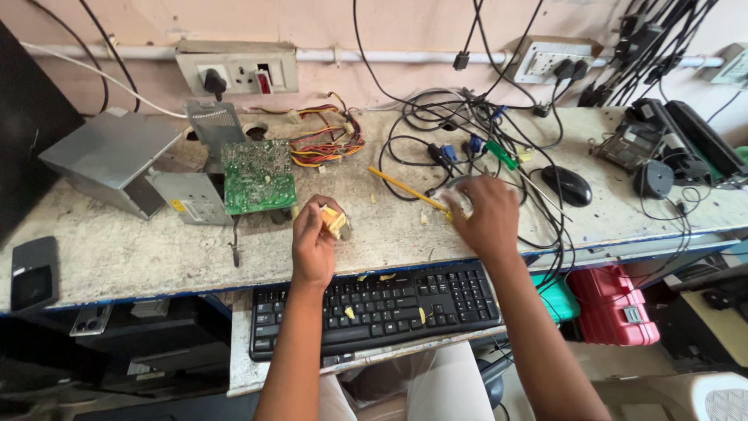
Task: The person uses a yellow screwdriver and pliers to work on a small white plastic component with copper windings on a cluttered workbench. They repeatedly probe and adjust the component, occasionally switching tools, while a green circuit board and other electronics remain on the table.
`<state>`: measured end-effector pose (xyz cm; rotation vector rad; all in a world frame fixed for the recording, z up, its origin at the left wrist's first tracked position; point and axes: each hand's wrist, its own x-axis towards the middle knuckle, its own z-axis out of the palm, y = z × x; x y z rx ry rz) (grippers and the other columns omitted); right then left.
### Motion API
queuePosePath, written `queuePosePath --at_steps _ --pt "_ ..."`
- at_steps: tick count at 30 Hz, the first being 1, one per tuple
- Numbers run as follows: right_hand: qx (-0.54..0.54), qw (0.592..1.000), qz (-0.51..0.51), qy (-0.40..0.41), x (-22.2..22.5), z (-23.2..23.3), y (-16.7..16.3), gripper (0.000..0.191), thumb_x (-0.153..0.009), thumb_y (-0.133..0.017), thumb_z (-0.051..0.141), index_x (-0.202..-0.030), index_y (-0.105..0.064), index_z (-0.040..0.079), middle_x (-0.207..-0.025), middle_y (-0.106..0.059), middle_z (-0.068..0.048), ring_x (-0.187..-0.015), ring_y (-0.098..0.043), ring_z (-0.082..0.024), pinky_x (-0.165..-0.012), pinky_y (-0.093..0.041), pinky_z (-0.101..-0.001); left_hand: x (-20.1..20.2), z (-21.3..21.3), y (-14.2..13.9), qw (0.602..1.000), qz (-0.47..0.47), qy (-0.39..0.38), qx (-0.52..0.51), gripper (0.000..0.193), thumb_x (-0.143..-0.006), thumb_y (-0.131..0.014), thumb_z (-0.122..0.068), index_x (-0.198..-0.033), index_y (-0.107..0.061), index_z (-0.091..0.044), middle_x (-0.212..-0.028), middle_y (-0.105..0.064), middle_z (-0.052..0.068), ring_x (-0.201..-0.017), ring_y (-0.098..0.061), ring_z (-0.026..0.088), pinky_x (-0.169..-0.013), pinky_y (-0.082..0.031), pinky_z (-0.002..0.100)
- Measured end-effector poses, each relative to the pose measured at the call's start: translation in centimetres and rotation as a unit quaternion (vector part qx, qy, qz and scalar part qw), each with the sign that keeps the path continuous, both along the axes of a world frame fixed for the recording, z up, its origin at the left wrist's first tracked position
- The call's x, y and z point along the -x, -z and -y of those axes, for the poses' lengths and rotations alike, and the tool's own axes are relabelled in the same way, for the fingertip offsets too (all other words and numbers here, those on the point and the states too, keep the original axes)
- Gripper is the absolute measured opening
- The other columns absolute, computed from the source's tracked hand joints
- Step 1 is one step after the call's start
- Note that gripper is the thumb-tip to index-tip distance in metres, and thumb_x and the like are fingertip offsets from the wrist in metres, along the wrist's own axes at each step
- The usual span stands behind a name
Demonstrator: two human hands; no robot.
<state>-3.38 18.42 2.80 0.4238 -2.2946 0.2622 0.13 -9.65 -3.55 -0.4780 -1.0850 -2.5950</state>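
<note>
The grey metal casing (109, 156) lies at upper left of the frame, a yellow label (178, 206) on its lower face. The yellow-handled screwdriver (408, 189) runs upper left to lower right at centre, its lower end under the right hand (487, 214), whose spread fingers rest on it. The left hand (314, 238) pinches a small yellow transformer (335, 221) just below centre

Bright, even daylight falls across the desk (117, 249); shadows are soft and short; no harsh glare; wide-lens bending curves the edges; the right hand (487, 214) is slightly motion-blurred.
</note>
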Motion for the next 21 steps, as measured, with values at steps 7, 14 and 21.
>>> queuePosePath --at_steps 7,14,21 --pt "-0.041 0.999 0.001 0.008 -3.2 1.3 0.9 0.016 -0.094 -0.075 0.025 -0.102 -0.072 0.011 -0.096 -0.069 -0.010 -0.088 -0.065 -0.032 -0.073 -0.050 -0.0449 -0.1 0.6 0.8 0.993 0.030 0.002 -0.114 0.061 -0.110 -0.040 -0.055 -0.078 -0.055 -0.006 -0.064 -0.050 0.006 -0.054 -0.046 0.017 -0.053 -0.035 0.031" --pt "0.270 0.951 0.133 -0.068 -4.9 -2.9 2.5 0.020 -0.103 -0.068 0.020 -0.117 -0.069 0.005 -0.085 -0.071 -0.004 -0.074 -0.069 -0.012 -0.063 -0.051 -0.0260 0.3 0.6 0.9 0.992 0.052 -0.011 -0.115 0.064 -0.108 -0.037 -0.061 -0.077 -0.053 -0.007 -0.065 -0.050 0.005 -0.056 -0.047 0.018 -0.055 -0.036 0.033" --pt "0.480 0.822 0.281 -0.124 -8.8 -6.9 8.8 0.017 -0.099 -0.069 0.016 -0.107 -0.067 0.002 -0.073 -0.061 0.001 -0.059 -0.047 -0.004 -0.049 -0.035 -0.0188 0.5 0.7 2.0 0.995 0.031 -0.005 -0.091 0.072 -0.105 -0.032 -0.069 -0.078 -0.053 -0.006 -0.066 -0.052 0.007 -0.059 -0.049 0.017 -0.057 -0.037 0.031"
